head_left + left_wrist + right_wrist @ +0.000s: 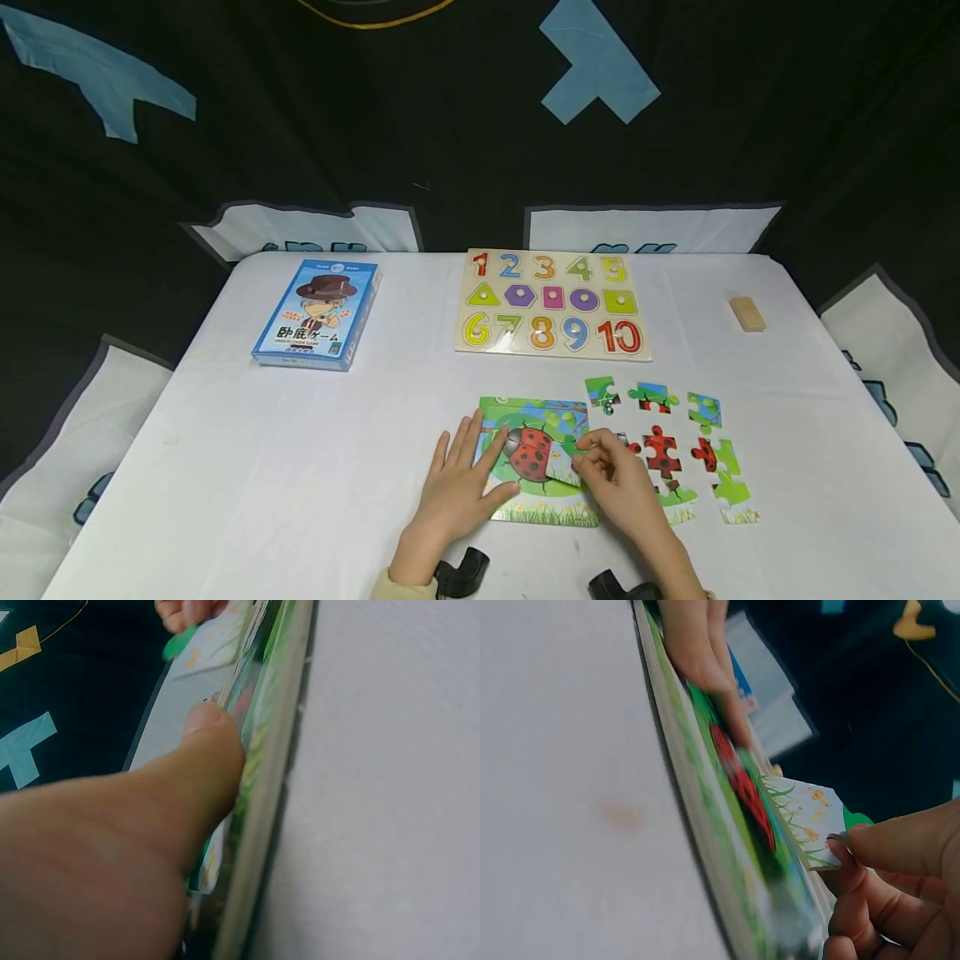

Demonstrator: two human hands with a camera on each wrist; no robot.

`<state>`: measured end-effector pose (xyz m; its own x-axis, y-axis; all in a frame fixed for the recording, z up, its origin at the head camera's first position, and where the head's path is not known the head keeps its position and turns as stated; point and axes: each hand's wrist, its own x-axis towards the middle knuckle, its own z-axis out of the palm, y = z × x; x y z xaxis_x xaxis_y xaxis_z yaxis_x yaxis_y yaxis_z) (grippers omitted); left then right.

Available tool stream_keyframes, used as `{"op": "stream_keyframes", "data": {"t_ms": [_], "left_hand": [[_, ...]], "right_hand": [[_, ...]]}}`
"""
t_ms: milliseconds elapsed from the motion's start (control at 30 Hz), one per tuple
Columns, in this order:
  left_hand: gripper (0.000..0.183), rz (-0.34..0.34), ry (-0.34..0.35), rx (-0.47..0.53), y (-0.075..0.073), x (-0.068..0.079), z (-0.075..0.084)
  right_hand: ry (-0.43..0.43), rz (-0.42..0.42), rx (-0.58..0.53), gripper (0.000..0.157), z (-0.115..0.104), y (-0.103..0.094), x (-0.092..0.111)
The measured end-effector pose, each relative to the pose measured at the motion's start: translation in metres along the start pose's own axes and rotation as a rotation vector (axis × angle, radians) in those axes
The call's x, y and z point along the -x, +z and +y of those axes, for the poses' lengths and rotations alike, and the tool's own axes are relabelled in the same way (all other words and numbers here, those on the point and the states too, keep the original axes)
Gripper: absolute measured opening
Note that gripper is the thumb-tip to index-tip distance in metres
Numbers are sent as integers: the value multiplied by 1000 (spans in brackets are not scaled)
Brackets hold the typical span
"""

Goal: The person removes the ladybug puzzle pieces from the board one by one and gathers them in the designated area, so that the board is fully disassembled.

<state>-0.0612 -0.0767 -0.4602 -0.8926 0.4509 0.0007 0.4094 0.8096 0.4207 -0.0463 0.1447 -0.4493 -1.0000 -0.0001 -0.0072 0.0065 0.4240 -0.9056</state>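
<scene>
A ladybug puzzle board (536, 510) lies flat on the white table, showing a red spotted ladybug on green. My left hand (453, 492) rests on its left side, fingers spread; its thumb lies near the front edge. Between thumb and fingertips, my right hand (618, 487) pinches a jigsaw piece (802, 821) printed with white, grass and small orange flowers. That piece tilts over the right half of the board, low above the ladybug. To the right lie several loose jigsaw pieces (662, 452), some partly hidden behind the right hand.
Behind the puzzle lies a wooden number and shape board (510, 346). A blue game box (318, 312) stands at the back left, and a small wooden block (747, 314) at the back right. Black wrist devices (462, 572) sit at both wrists.
</scene>
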Motion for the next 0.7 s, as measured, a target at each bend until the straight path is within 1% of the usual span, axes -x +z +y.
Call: {"op": "stream_keyframes", "data": {"t_ms": [100,233,433,533,700], "left_hand": [[67,-2,0,2,0,0,0],[67,-5,-4,3,1,-1,0],[67,-13,-14,3,1,-2,-1],[67,-18,-21,0,2,-2,-1],[68,-22,-21,-2,2,-1,-1]], "right_hand": [[0,21,-12,5,7,-9,2],[-25,37,47,3,13,-19,3],[-23,-14,90,17,16,-29,3],[-16,-34,114,18,17,-32,5],[-6,-27,162,17,18,-36,6]]}}
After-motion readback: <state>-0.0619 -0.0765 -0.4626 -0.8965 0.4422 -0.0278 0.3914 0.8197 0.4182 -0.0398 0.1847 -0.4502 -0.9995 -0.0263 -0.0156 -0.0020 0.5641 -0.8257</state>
